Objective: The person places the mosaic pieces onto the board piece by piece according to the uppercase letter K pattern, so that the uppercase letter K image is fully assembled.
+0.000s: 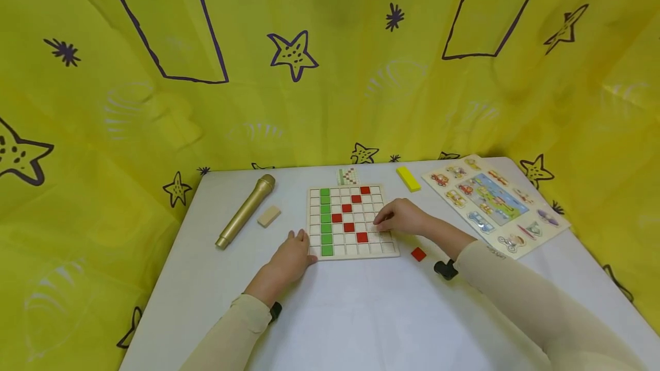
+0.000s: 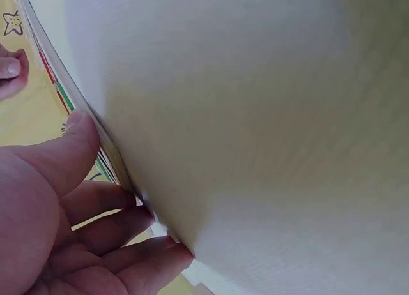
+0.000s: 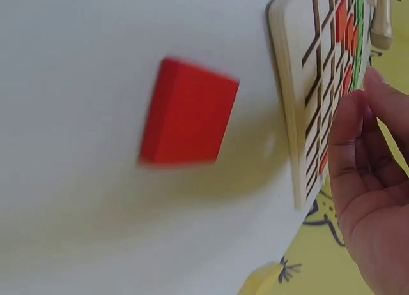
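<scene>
A wooden grid board (image 1: 315, 239) lies on the table, with green tiles (image 1: 325, 217) down one column and several red tiles (image 1: 349, 227) in slanting lines. At its near left corner, my left hand (image 1: 290, 257) rests with fingers along the left edge and thumb at the front edge. My right hand (image 1: 404, 217) is over the board's right side. In the right wrist view its thumb and index fingertips meet, with nothing visible between them. A loose red tile (image 3: 192, 116) lies on the table off the board's near right corner, below the right hand.
Behind the board is a small pattern card (image 1: 348, 176), with a yellow block (image 1: 408, 178) to its right. A gold microphone (image 1: 244, 212) and a plain wooden block (image 1: 269, 216) lie at left. The vehicle picture puzzle (image 1: 495, 202) lies at right, near my right forearm.
</scene>
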The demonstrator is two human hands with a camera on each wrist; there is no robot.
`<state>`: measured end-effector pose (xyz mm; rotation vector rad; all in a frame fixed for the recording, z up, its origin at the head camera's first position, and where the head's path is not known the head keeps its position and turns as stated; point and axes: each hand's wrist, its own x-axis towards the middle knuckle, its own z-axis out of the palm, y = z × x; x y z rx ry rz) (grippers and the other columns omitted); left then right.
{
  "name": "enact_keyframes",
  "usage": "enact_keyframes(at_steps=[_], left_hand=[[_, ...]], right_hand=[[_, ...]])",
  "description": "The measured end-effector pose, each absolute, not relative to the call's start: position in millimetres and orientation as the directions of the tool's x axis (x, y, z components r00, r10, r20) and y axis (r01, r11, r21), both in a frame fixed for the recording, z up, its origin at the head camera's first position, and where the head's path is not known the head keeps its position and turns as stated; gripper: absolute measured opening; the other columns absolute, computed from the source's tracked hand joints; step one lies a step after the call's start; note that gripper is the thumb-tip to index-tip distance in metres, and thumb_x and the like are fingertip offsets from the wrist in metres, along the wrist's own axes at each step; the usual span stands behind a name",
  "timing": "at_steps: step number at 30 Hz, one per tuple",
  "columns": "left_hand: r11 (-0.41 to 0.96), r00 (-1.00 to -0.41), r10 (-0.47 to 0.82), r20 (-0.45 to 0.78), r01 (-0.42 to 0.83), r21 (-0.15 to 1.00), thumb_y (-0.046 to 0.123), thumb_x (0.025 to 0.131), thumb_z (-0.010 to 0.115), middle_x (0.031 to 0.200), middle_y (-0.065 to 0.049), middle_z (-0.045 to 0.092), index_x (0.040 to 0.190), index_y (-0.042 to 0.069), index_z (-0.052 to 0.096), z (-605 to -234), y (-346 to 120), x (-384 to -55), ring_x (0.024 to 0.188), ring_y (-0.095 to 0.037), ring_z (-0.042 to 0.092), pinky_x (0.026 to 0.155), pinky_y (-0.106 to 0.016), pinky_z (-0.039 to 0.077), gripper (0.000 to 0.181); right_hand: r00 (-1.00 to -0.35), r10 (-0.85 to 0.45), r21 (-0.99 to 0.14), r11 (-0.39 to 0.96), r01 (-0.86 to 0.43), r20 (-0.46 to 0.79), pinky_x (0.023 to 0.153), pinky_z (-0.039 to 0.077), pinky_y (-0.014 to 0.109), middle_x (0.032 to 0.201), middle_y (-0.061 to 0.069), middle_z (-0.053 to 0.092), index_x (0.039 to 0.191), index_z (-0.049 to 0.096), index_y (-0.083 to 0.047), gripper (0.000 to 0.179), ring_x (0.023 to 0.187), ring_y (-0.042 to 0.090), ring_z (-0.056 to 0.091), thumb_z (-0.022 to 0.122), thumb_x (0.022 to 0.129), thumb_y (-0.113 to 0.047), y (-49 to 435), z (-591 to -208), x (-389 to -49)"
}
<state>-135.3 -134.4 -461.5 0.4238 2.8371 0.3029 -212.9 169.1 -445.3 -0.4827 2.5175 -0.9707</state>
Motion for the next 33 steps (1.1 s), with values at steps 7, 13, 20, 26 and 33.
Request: enact_keyframes(at_steps=[7, 13, 20, 26, 33], left_hand=[[0.938, -0.923, 0.305, -0.234, 0.249, 0.241, 0.031, 0.098, 0.065, 0.151, -0.030, 0.040, 0.144, -0.017, 0.040, -462, -135, -137, 0.141, -0.049, 0.035, 0.110, -0.050, 0.039, 0.071], [0.939, -0.923, 0.299, -0.240, 0.241, 0.245, 0.031, 0.098, 0.064, 0.152, -0.030, 0.039, 0.145, -0.016, 0.039, -462, -134, -137, 0.141, -0.049, 0.034, 0.111, -0.050, 0.038, 0.071], [0.938, -0.920, 0.304, -0.246, 0.244, 0.245, 0.030, 0.098, 0.065, 0.152, -0.031, 0.038, 0.145, -0.017, 0.039, -463, -133, -137, 0.142, -0.049, 0.033, 0.111, -0.050, 0.038, 0.071], [0.937, -0.918, 0.307, -0.250, 0.245, 0.250, 0.030, 0.098, 0.065, 0.152, -0.031, 0.038, 0.145, -0.016, 0.038, -463, -133, -137, 0.142, -0.049, 0.033, 0.111, -0.051, 0.037, 0.070], [0.934, -0.916, 0.320, -0.239, 0.263, 0.241, 0.030, 0.099, 0.064, 0.151, -0.031, 0.039, 0.145, -0.017, 0.039, -465, -134, -137, 0.141, -0.050, 0.033, 0.111, -0.051, 0.038, 0.070]], right_hand=[[-0.878, -0.413, -0.689, 0.711, -0.143, -0.243, 0.070, 0.052, 0.030, 0.095, 0.003, 0.072, 0.101, 0.079, -0.006, 0.012, 0.080, 0.018, 0.059, 0.076, 0.091, -0.012, 206, -442, -206], [-0.876, -0.412, -0.684, 0.716, -0.141, -0.250, 0.068, 0.051, 0.028, 0.094, 0.001, 0.072, 0.102, 0.079, -0.007, 0.014, 0.079, 0.017, 0.059, 0.077, 0.090, -0.014, 231, -448, -197], [-0.868, -0.417, -0.701, 0.703, -0.120, -0.270, 0.071, 0.051, 0.030, 0.094, -0.001, 0.070, 0.104, 0.078, -0.008, 0.016, 0.082, 0.019, 0.057, 0.078, 0.089, -0.013, 250, -452, -180], [-0.854, -0.459, -0.728, 0.669, -0.150, -0.246, 0.072, 0.051, 0.028, 0.097, 0.001, 0.071, 0.105, 0.078, -0.007, 0.021, 0.083, 0.019, 0.058, 0.081, 0.084, -0.010, 257, -461, -170], [-0.846, -0.491, -0.708, 0.672, -0.217, -0.207, 0.075, 0.049, 0.027, 0.096, -0.002, 0.067, 0.101, 0.079, -0.010, 0.021, 0.087, 0.019, 0.055, 0.084, 0.081, -0.011, 257, -467, -166]])
